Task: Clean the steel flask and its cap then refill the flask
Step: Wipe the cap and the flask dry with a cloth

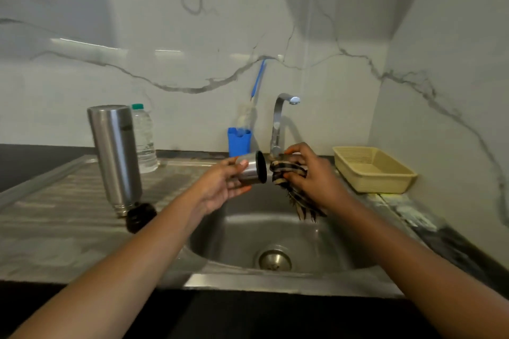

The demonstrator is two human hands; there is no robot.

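Observation:
The steel flask (115,157) stands upside down on the drainboard at the left, mouth on the ribbed steel. A small black stopper (141,216) lies by its base. My left hand (220,187) grips the steel cap (252,168) over the sink, its black-rimmed open end turned to the right. My right hand (308,173) holds a bunched checked cloth (292,184) just right of the cap's opening, the cloth's tail hanging down into the basin.
A steel sink (242,234) with drain (275,257) lies below my hands. The tap (281,121) stands behind, not running. A blue holder (239,142) with a bottle brush, a clear water bottle (144,137) and a beige basket (374,169) sit along the back.

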